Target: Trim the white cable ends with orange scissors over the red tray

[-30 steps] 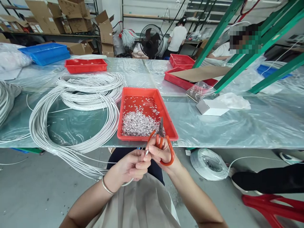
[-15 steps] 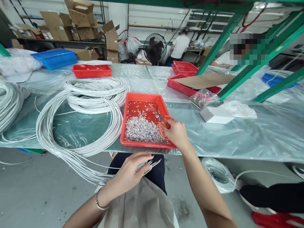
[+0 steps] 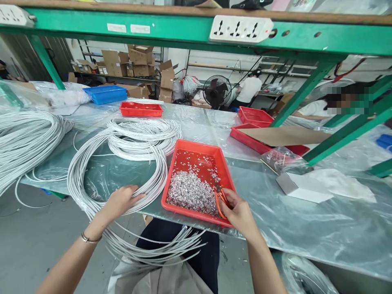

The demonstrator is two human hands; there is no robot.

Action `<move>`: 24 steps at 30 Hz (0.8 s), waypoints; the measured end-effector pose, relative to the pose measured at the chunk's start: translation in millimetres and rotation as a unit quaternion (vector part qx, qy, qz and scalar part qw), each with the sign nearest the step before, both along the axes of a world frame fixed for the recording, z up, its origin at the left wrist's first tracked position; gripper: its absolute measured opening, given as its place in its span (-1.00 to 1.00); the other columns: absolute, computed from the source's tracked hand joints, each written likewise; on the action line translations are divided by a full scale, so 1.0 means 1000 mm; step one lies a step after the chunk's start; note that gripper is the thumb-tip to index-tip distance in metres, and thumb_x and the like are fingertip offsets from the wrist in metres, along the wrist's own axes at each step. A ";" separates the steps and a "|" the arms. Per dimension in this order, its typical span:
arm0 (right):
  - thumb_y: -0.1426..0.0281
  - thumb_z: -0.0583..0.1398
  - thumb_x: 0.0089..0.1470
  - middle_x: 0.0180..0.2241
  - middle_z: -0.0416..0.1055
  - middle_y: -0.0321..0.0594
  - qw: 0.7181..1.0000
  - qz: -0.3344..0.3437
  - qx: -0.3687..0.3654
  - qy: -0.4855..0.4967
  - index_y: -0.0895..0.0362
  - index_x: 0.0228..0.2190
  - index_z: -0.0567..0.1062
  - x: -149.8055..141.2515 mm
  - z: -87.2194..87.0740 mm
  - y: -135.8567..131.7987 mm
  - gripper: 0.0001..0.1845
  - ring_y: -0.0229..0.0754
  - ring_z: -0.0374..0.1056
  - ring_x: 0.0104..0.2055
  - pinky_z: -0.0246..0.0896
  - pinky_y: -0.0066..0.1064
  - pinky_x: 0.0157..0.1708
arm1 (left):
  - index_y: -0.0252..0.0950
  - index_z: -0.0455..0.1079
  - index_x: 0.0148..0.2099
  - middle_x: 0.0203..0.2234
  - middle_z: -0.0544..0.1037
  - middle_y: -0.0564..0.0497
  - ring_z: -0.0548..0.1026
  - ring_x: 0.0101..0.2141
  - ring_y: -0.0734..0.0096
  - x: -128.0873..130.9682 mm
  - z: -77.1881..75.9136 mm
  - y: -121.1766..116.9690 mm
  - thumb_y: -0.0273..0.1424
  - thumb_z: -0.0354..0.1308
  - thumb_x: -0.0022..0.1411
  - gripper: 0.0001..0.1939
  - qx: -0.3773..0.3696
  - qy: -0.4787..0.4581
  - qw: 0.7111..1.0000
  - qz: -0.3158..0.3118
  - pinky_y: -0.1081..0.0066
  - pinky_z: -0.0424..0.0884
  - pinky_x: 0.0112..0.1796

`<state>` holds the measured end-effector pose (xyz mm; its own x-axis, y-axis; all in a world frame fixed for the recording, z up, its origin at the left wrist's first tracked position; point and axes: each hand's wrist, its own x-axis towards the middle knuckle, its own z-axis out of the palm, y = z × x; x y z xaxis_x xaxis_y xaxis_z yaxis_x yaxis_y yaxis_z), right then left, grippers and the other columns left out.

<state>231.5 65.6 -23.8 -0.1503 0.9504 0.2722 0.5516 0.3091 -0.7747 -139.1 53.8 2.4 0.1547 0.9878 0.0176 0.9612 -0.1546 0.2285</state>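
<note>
My left hand [image 3: 120,201] lies on the large coil of white cable [image 3: 92,163] at the table's front edge, fingers curled over the strands. Cut cable ends [image 3: 180,245] hang loose over my lap below the table. My right hand [image 3: 237,212] is closed on orange-handled scissors [image 3: 221,200] at the near right corner of a red tray [image 3: 199,149]. The tray holds a heap of small silver metal pieces [image 3: 191,192].
More white cable coils [image 3: 24,139] lie at the left. Other red trays [image 3: 141,108], a blue tray [image 3: 105,94], cardboard [image 3: 281,134] and a white box [image 3: 303,188] sit on the plastic-covered table. A green frame with a power strip [image 3: 240,28] runs overhead. People work behind.
My left hand let the cable ends drop and moved up onto the coil on the table. My right hand with the scissors stays at the tray. The view tilted upward.
</note>
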 end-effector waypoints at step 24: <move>0.28 0.10 0.11 -0.35 0.54 -0.08 0.998 -0.007 0.031 -0.059 0.20 -0.20 0.42 -0.002 0.005 -0.009 -0.72 -0.05 0.47 -0.34 0.34 -0.33 -0.33 | -0.30 0.32 -0.17 -0.70 0.21 0.19 0.11 -0.75 0.66 0.011 0.100 0.038 -0.07 0.00 0.21 -0.62 -0.023 -0.633 0.771 -0.061 0.56 0.09 -0.66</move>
<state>229.1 56.1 -18.9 -0.1709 0.9347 0.3117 0.6419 0.3456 -0.6844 -127.6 91.8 102.5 0.1332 0.9715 0.1959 -0.0574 -0.1897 0.9802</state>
